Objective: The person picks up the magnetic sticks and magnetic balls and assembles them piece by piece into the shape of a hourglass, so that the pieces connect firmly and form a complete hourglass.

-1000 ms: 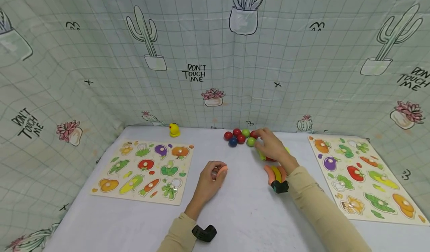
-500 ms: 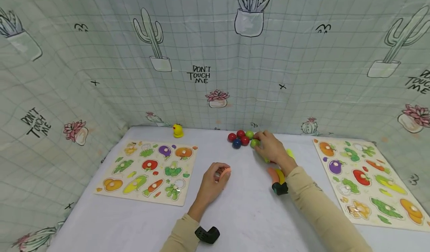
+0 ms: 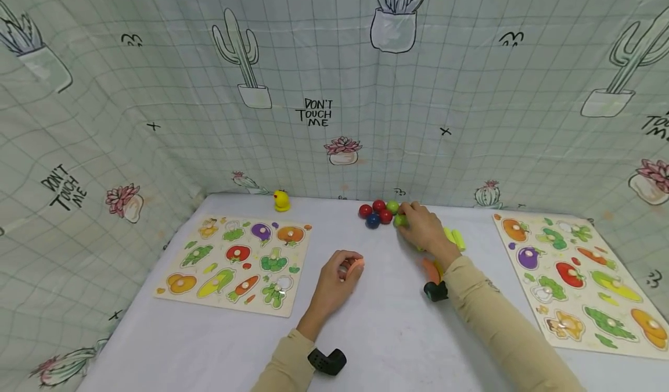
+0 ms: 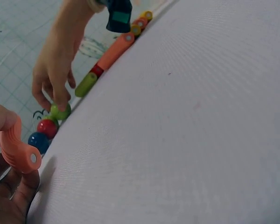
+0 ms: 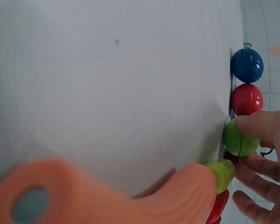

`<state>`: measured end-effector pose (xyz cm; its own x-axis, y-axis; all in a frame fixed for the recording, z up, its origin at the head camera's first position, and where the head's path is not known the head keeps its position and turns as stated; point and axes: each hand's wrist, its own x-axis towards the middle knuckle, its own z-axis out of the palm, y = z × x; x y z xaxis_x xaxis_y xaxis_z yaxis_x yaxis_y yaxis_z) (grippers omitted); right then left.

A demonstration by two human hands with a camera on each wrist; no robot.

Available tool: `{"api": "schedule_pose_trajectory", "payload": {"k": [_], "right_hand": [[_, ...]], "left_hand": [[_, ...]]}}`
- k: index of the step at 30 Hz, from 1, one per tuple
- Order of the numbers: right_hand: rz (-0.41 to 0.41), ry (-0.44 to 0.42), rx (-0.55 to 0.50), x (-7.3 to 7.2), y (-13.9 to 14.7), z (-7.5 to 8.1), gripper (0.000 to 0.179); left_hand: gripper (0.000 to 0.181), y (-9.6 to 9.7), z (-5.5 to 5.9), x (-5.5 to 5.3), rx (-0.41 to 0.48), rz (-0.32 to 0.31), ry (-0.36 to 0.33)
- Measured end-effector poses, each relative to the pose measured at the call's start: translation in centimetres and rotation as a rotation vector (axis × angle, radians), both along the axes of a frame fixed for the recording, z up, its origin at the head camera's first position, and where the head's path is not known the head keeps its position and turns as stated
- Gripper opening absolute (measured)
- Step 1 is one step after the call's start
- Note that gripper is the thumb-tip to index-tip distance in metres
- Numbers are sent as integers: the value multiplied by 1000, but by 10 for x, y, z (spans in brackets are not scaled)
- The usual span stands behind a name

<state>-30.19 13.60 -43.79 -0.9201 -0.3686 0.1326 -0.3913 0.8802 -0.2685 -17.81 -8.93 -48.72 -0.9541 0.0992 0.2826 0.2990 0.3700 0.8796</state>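
Note:
My left hand (image 3: 334, 279) holds a short curved orange piece (image 4: 19, 154) between thumb and fingers, a silvery round disc showing at its end. At the back of the table, my right hand (image 3: 425, 229) has its thumb and fingers around a green ball (image 5: 238, 140), pinching it. Beside that ball are a red ball (image 5: 247, 99) and a blue ball (image 5: 247, 65), part of a small cluster. A red ball behind the green one is mostly hidden by the fingers. Under the right wrist lie curved orange pieces (image 3: 431, 270) and a yellow one, partly covered by the arm.
A vegetable puzzle board (image 3: 230, 264) lies on the left, another puzzle board (image 3: 575, 287) on the right. A yellow toy duck (image 3: 281, 201) stands near the back edge. Yellow-green sticks (image 3: 457, 240) lie just right of the right hand. A patterned cloth (image 3: 360, 90) hangs behind.
My right hand has shifted slightly left from beside the red ball onto the green ball, covering more of it. The left hand keeps its grip on the orange piece. The head view has turned slightly left.

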Motion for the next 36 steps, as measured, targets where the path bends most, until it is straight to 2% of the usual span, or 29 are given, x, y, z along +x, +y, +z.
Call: {"api": "schedule_pose_trajectory", "payload": {"k": [16,28,36], "right_hand": [[-51,-72,-35,1,4,-1,36],[-69,-105,-170,11,0,1,39],[-75,-124,-264,19,-1,2,34]], "left_hand": [[23,2,2,-1,3,-2,-6],[22,2,2,0,2,1,-5],[23,1,0,-1,-3,1,-12]]}}
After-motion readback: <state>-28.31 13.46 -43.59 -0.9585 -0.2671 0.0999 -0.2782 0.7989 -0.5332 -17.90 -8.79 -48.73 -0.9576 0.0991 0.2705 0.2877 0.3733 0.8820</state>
